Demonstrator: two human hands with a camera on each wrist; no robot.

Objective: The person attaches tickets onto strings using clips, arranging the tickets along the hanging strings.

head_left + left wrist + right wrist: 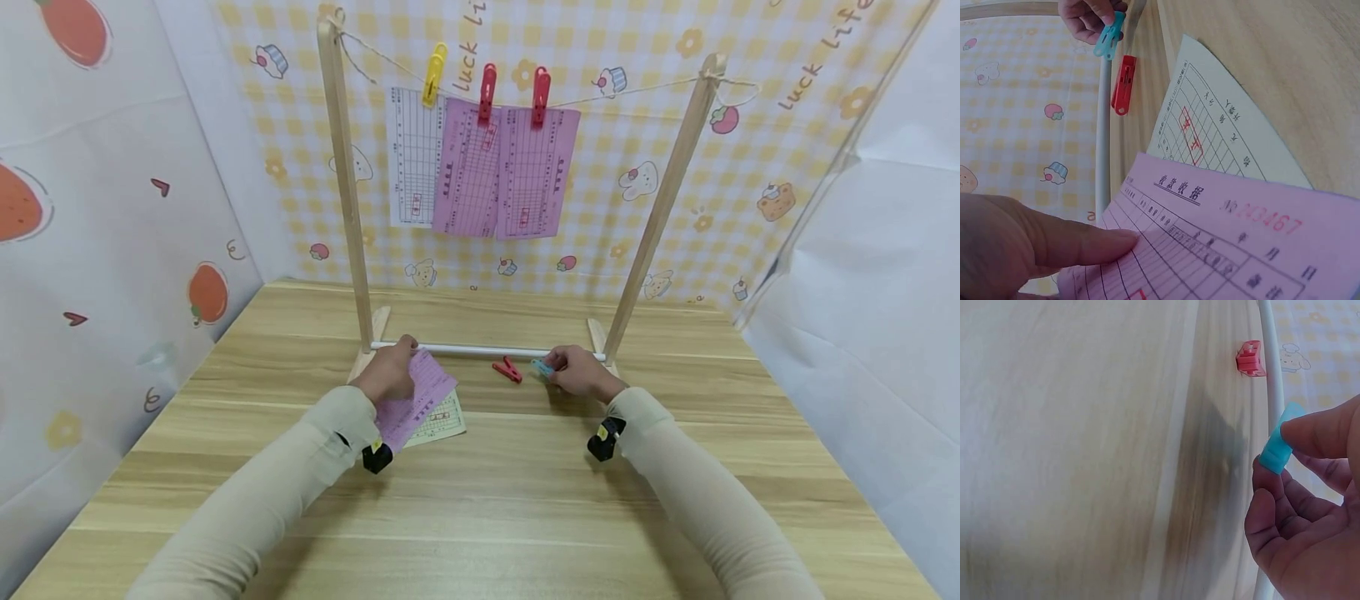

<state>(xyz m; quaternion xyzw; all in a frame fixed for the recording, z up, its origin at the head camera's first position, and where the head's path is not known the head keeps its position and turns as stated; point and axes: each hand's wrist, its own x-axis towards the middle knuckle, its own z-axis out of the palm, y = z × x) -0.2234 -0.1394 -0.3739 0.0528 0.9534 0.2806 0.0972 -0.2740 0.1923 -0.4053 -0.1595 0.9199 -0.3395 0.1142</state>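
My left hand (391, 371) pinches a pink receipt slip (1210, 228) between thumb and fingers, its printed face toward the wrist camera. Partly covered by it, a pale yellow-green slip (444, 422) lies on the table. My right hand (577, 372) holds a light-blue clothespin (1280, 444) by thumb and fingers, just above the table near the white rod. Between the two hands lies a red clothespin (507, 370). Above, a white slip (412, 158) hangs under a yellow clothespin (434, 75), and two pink slips (468, 183) hang under red clothespins (487, 93).
A string (637, 89) runs between two wooden posts (663, 208), joined low down by a white rod (480, 350). Behind stands a yellow checked backdrop (300, 225). White sheets flank the wood-grain table (510, 517) on both sides.
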